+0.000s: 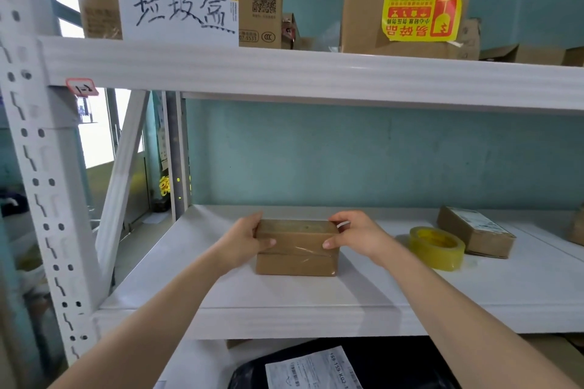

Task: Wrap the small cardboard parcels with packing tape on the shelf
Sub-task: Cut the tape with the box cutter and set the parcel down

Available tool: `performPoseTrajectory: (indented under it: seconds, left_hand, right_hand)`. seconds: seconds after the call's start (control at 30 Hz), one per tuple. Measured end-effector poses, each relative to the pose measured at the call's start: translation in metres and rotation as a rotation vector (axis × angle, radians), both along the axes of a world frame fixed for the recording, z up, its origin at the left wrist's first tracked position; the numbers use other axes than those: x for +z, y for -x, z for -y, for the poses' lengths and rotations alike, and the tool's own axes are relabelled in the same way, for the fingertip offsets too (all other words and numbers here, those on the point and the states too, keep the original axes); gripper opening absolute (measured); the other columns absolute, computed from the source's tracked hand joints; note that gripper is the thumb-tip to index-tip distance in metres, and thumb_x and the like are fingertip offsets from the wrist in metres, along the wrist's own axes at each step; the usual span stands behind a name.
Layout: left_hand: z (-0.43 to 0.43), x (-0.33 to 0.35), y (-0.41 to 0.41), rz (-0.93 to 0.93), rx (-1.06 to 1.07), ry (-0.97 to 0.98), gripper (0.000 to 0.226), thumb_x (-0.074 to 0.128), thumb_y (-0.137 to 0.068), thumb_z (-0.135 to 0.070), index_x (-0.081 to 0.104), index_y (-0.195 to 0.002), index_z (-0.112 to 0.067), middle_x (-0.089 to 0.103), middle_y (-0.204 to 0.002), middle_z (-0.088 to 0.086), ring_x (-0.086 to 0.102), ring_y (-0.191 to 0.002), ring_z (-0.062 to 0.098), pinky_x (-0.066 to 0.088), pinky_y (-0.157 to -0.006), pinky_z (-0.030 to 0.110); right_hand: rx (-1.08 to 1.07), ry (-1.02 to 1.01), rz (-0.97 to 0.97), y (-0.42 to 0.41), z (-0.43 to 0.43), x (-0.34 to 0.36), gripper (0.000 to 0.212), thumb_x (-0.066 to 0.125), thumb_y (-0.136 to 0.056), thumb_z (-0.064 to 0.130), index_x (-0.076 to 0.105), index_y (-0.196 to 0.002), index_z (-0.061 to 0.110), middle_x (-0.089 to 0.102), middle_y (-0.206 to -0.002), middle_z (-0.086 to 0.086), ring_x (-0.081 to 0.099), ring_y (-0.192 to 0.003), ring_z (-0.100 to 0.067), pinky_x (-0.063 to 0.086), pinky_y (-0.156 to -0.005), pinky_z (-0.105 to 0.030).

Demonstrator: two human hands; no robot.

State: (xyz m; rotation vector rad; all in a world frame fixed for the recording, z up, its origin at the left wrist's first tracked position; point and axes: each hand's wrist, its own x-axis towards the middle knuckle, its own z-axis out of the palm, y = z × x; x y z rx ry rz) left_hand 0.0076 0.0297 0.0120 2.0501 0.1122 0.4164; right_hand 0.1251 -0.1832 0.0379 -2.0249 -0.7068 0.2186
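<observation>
The small brown rectangular cardboard parcel (296, 246) stands on the white metal shelf (284, 300), near its middle and a little toward the front edge. A band of clear tape shines across its front face, and the surface looks glossy on top too, so at least one turn of tape seems to be already on it.

The left hand (243, 240) holds the left end of the parcel, with the thumb lying on the front face and the other fingers behind. The right hand (357, 235) holds the right end in the same way, thumb on the front. Both grips are closed around the parcel, and it seems they press or smooth the tape, or they are about to turn the box.

Just to the right, the yellowish transparent roll of packing tape (437, 248) lies flat on the shelf, in no hand. Close behind the roll rests a second brown cardboard parcel with a white label (477, 230); I see no tape on it, though it is hard to tell.

My judgement: the first parcel is nearly finished, and the second one is probably not yet wrapped.
</observation>
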Motion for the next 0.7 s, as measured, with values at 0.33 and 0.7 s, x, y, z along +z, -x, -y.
performPoseTrajectory:
  seconds: [0.33, 0.7]
  left_hand:
    - [-0.005, 0.006, -0.004, 0.069, 0.057, 0.097, 0.081, 0.063, -0.08, 0.012, 0.024, -0.147, -0.011, 0.034, -0.136, -0.004, 0.034, -0.13, 0.009, 0.033, -0.102, 0.019]
    - [-0.025, -0.008, 0.021, 0.064, 0.172, -0.519, 0.058, 0.081, -0.059, -0.002, 0.056, -0.111, -0.013, 0.045, -0.107, -0.005, 0.048, -0.096, 0.014, 0.04, -0.083, 0.022]
  right_hand:
    - [0.025, 0.019, 0.216, 0.008, -0.011, 0.003, 0.063, 0.087, -0.055, 0.007, 0.059, -0.112, 0.006, 0.057, -0.101, -0.003, 0.054, -0.089, -0.015, 0.047, -0.076, -0.023]
    - [0.158, 0.075, 0.323, 0.007, -0.027, -0.021, 0.043, 0.085, -0.061, 0.025, 0.05, -0.086, 0.026, 0.047, -0.115, -0.001, 0.05, -0.108, -0.012, 0.044, -0.09, -0.024]
